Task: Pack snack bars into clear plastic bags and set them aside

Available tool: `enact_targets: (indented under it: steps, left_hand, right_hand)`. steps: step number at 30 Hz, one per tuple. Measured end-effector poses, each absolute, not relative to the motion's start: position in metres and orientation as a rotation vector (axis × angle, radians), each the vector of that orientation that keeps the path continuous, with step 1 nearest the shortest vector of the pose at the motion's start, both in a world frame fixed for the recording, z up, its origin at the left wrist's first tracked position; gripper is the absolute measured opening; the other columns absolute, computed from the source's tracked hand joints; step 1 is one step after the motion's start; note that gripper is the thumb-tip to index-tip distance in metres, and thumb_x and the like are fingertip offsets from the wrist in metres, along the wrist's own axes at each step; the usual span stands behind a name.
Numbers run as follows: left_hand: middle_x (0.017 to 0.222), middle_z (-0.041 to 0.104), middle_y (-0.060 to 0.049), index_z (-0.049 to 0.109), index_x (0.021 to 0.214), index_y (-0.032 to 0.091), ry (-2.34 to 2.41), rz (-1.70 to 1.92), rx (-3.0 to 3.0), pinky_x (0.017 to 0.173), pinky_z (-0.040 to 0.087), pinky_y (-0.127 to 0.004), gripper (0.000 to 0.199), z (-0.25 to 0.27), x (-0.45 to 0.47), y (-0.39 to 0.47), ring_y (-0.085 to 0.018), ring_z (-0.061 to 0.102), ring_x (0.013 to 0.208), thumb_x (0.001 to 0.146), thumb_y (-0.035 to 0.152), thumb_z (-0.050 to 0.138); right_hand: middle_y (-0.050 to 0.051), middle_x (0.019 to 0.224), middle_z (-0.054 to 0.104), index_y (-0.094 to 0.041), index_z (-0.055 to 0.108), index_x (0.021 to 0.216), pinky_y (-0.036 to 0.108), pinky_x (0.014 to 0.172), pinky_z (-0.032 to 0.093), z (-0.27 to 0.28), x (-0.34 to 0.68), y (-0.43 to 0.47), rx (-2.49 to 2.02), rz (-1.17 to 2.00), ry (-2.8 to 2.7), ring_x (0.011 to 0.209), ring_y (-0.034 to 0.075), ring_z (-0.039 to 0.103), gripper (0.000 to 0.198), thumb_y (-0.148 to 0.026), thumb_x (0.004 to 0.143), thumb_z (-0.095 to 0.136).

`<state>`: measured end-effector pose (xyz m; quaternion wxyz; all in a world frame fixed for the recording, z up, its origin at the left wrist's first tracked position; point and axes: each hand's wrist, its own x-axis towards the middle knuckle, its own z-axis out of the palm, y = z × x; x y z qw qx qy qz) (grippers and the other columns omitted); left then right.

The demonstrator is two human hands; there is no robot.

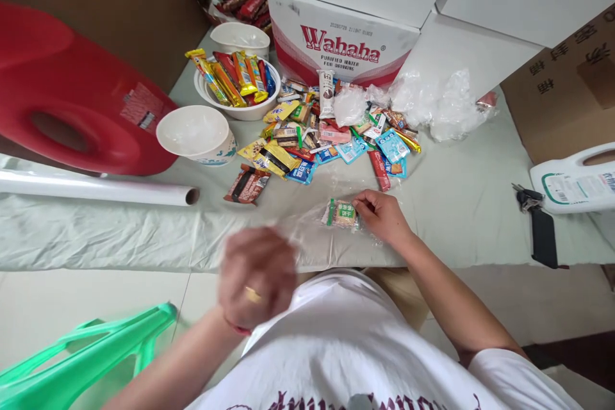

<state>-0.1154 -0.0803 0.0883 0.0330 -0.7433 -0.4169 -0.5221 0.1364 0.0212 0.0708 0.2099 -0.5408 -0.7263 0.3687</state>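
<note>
My right hand (384,216) is closed in a pinch at the right edge of a small wrapped snack (344,212) with a green label. Thin clear plastic (314,219) spreads around this snack; whether the snack lies in it or on it I cannot tell. Left of it, over the table's front edge, my left hand (257,275) is smeared by motion. It looks curled like a fist, back of the hand up, with a ring on one finger; anything inside it is hidden. A brown snack packet (246,184) lies beyond my left hand.
A pile of mixed snacks (300,157) lies before the Wahaha box (343,35). At left stand a white bowl (195,131), a bowl of snack bars (225,109), a red jug (72,96) and a roll (100,191). Crumpled plastic (442,106), keys (528,198) and a white bottle (576,182) are at right.
</note>
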Motion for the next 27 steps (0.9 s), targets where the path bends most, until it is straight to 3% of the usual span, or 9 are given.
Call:
enact_targets:
  steps: [4, 9, 12, 16, 19, 22, 24, 27]
  left_hand:
    - [0.114, 0.079, -0.002, 0.070, 0.114, 0.031, -1.254, -1.199, -2.851, 0.104, 0.049, -0.040, 0.028, 0.081, -0.071, -0.089, -0.020, 0.069, 0.119, 0.094, 0.017, 0.057]
    - [0.120, 0.072, -0.013, 0.068, 0.115, 0.022, -2.155, -1.287, -2.255, 0.107, 0.049, -0.050, 0.025, 0.053, -0.068, -0.041, -0.029, 0.063, 0.122, 0.099, 0.033, 0.051]
    - [0.127, 0.066, -0.018, 0.058, 0.133, 0.016, -2.419, -1.255, -2.022, 0.105, 0.050, -0.052, 0.052, 0.047, -0.076, -0.015, -0.034, 0.061, 0.123, 0.095, 0.052, 0.058]
    - [0.134, 0.065, -0.020, 0.051, 0.143, 0.015, -2.437, -1.040, -2.186, 0.113, 0.042, -0.058, 0.082, 0.057, -0.068, 0.002, -0.040, 0.056, 0.132, 0.084, 0.072, 0.064]
    - [0.142, 0.060, -0.024, 0.056, 0.138, 0.013, -2.388, -0.828, -2.234, 0.115, 0.039, -0.059, 0.084, 0.070, -0.059, 0.007, -0.044, 0.050, 0.139, 0.081, 0.074, 0.065]
    - [0.115, 0.073, -0.018, 0.073, 0.105, 0.018, -2.480, -0.579, -2.294, 0.095, 0.051, -0.049, 0.043, 0.075, -0.065, 0.012, -0.038, 0.067, 0.114, 0.094, 0.056, 0.056]
    - [0.092, 0.074, -0.013, 0.072, 0.082, 0.021, -2.538, -0.508, -2.316, 0.078, 0.050, -0.040, 0.039, 0.074, -0.079, 0.016, -0.031, 0.070, 0.091, 0.098, 0.046, 0.046]
    - [0.070, 0.068, -0.008, 0.064, 0.068, 0.021, -2.617, -0.611, -2.345, 0.064, 0.039, -0.034, 0.044, 0.065, -0.106, 0.023, -0.024, 0.063, 0.070, 0.098, 0.047, 0.043]
  right_hand:
    - [0.000, 0.070, 0.066, -0.019, 0.070, 0.087, 0.025, 0.061, 0.040, 0.071, 0.138, 0.023, -1.510, 1.039, -2.009, 0.065, 0.015, 0.057, 0.023, -0.035, 0.095, 0.055]
    - [-0.001, 0.067, 0.062, -0.020, 0.069, 0.087, 0.024, 0.057, 0.037, 0.068, 0.140, 0.022, -1.519, 1.068, -1.991, 0.061, 0.014, 0.053, 0.023, -0.036, 0.094, 0.056]
    - [-0.001, 0.066, 0.061, -0.020, 0.068, 0.086, 0.024, 0.056, 0.036, 0.066, 0.140, 0.021, -1.513, 1.083, -1.978, 0.060, 0.014, 0.051, 0.023, -0.036, 0.095, 0.055]
    - [-0.001, 0.069, 0.063, -0.020, 0.069, 0.089, 0.025, 0.058, 0.037, 0.066, 0.139, 0.021, -1.505, 1.047, -2.001, 0.062, 0.015, 0.052, 0.021, -0.035, 0.095, 0.055]
    - [-0.001, 0.068, 0.062, -0.020, 0.070, 0.091, 0.025, 0.060, 0.036, 0.067, 0.138, 0.021, -1.500, 1.019, -2.033, 0.062, 0.015, 0.052, 0.021, -0.035, 0.096, 0.055]
    - [-0.001, 0.068, 0.062, -0.020, 0.068, 0.089, 0.025, 0.061, 0.036, 0.068, 0.137, 0.021, -1.499, 1.012, -2.053, 0.062, 0.015, 0.052, 0.021, -0.034, 0.096, 0.053]
    - [-0.001, 0.069, 0.062, -0.020, 0.067, 0.088, 0.026, 0.062, 0.036, 0.068, 0.136, 0.021, -1.501, 1.007, -2.058, 0.062, 0.015, 0.052, 0.020, -0.032, 0.095, 0.052]
    - [-0.001, 0.069, 0.063, -0.020, 0.067, 0.088, 0.026, 0.062, 0.036, 0.067, 0.135, 0.022, -1.499, 1.011, -2.060, 0.062, 0.015, 0.052, 0.019, -0.030, 0.095, 0.052]
